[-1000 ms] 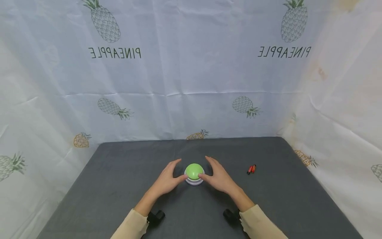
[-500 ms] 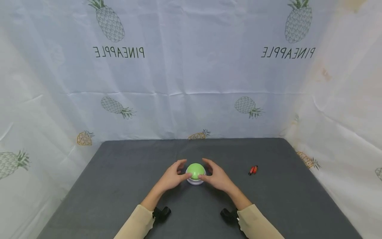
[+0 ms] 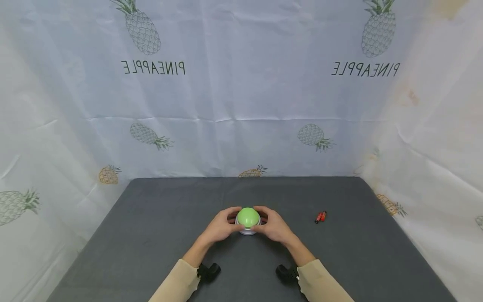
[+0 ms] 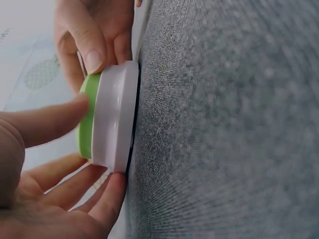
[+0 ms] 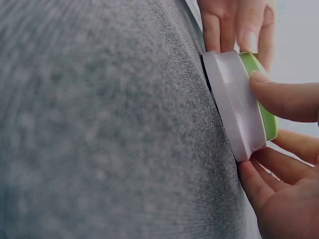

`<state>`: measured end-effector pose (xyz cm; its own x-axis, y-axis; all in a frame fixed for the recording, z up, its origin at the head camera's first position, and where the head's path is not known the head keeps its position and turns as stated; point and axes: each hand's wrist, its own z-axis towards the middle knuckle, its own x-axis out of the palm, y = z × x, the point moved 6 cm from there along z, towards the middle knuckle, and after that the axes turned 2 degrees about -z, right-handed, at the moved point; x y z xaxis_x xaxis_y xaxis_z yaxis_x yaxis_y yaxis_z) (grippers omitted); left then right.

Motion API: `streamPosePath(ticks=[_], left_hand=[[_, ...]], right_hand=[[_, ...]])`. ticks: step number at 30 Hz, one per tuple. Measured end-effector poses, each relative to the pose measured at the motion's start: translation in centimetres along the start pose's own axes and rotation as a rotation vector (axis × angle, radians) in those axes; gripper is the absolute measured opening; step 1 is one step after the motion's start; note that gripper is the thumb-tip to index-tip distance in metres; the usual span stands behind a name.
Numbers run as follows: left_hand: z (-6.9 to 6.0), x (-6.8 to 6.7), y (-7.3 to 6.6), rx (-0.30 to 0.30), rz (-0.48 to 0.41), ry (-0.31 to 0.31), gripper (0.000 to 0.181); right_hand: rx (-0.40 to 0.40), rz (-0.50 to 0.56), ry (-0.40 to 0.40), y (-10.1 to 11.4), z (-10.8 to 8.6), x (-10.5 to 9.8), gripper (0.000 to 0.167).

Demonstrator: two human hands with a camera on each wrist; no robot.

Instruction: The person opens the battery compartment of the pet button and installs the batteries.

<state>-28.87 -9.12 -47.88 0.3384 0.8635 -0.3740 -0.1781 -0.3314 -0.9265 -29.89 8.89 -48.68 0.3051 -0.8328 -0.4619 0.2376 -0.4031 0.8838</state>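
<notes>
Head view, both hands [image 3: 221, 225] [image 3: 274, 226] closer, gripping domed disc [image 3: 248, 217]

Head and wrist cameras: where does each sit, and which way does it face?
Head: on the head, facing forward and down at the dark table and printed cloth; left hand, right hand and sleeves show.
Left wrist: on that wrist, facing the green-topped object; left hand near, right hand beyond.
Right wrist: on that wrist, facing it too; right hand near, left beyond.
Both wrist views share the object and hands.

Glossy plastic dome [image 3: 247, 217], rough matt cloth [image 3: 245, 266].
</notes>
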Motion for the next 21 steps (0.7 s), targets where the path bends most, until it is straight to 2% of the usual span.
streamPosePath(ticks=[12, 21], left_hand=[[0.2, -0.1, -0.8, 0.002, 0.001, -0.048, 0.062], [0.4, -0.7, -2.5, 0.023, -0.014, -0.072, 0.061]], right_hand=[[0.019, 0.025, 0.004, 0.5, -0.2, -0.9, 0.066], [0.042, 0.049, -0.044, 1.8, -0.3, -2.2, 0.065]])
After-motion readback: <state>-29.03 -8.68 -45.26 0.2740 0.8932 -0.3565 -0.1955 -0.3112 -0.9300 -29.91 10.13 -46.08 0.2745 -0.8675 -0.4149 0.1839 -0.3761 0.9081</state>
